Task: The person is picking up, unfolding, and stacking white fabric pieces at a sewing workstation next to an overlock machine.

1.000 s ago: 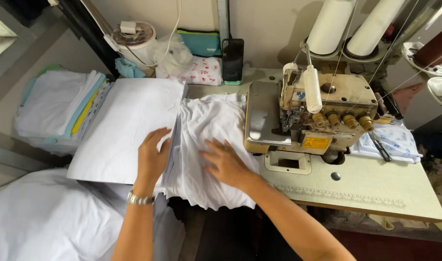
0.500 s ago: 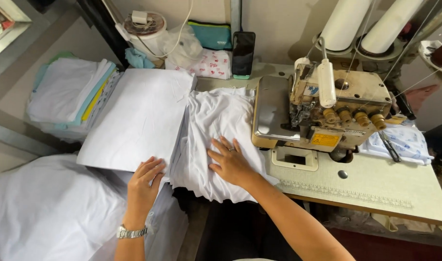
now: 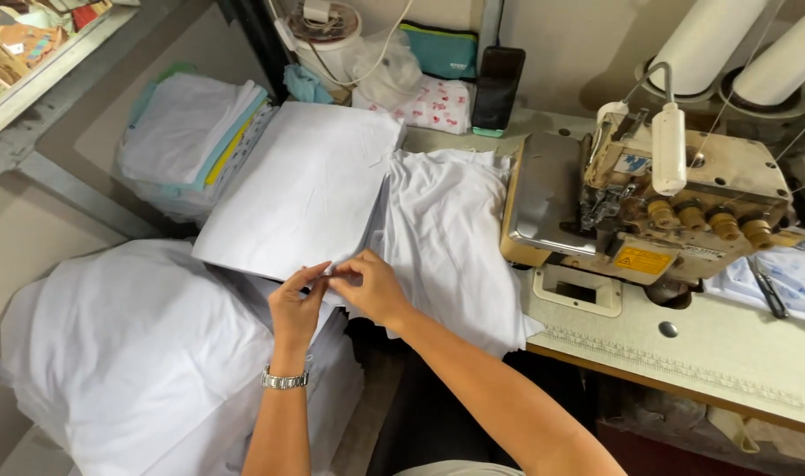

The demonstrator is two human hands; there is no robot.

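The head view looks down at a sewing table (image 3: 737, 361). The left hand (image 3: 296, 304) and the right hand (image 3: 371, 286) meet at the near edge of a flat stack of white cloth pieces (image 3: 305, 189). The fingers of both hands are bent and pinch the edge of the stack, thumb against fingertips. The hands touch each other there. A silver wristwatch (image 3: 285, 380) sits on the left wrist.

The stack lies at the left end of the table, tilted a little. Just beside it on the right lies a crumpled white garment (image 3: 446, 238), which hangs over the table edge. Right of that stands a beige sewing machine (image 3: 649, 211) with a row of knobs.

Below the stack, on the left, is a big heap of white cloth (image 3: 129, 344). Behind the stack sits a pile of folded cloth (image 3: 191, 145) with a blue and yellow edge. A dark phone (image 3: 497, 88) leans against the wall at the back. Two big white thread cones (image 3: 746, 44) stand behind the machine.
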